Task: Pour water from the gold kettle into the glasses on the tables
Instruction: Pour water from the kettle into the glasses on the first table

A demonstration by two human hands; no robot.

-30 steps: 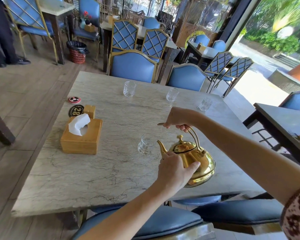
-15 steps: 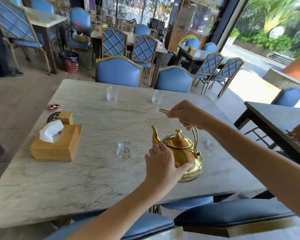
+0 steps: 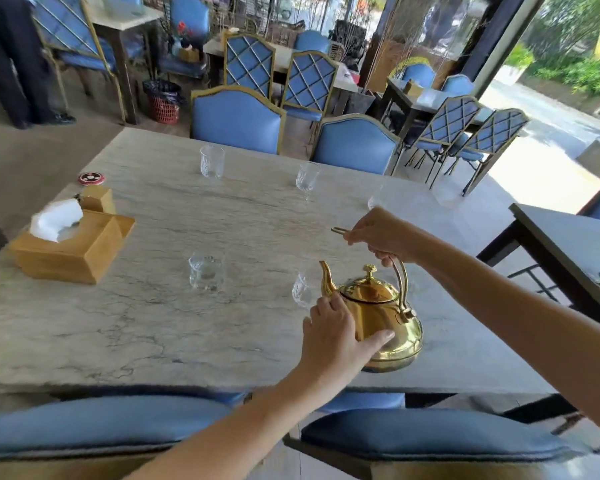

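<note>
The gold kettle (image 3: 385,317) is upright near the front right of the marble table (image 3: 153,323), spout pointing left. My right hand (image 3: 383,235) grips the top of its arched handle. My left hand (image 3: 336,336) is pressed flat against the kettle's left side, fingers spread. A short glass (image 3: 205,277) stands to the left of the kettle. Another glass (image 3: 300,292) sits right beside the spout, partly hidden. Two more glasses stand at the far side: a tumbler (image 3: 212,161) and a stemmed glass (image 3: 307,176). A further glass (image 3: 374,202) peeks out behind my right hand.
A wooden tissue box (image 3: 73,247) sits at the table's left, with a small wooden block (image 3: 97,199) and a round red coaster (image 3: 91,178) behind it. Blue chairs (image 3: 236,121) surround the table. A dark table (image 3: 568,251) stands to the right. A person stands far left.
The kettle has shifted right, away from the short glass, and now sits with its spout beside another glass. Both hands have kept their places on it. The camera view shifted right.
</note>
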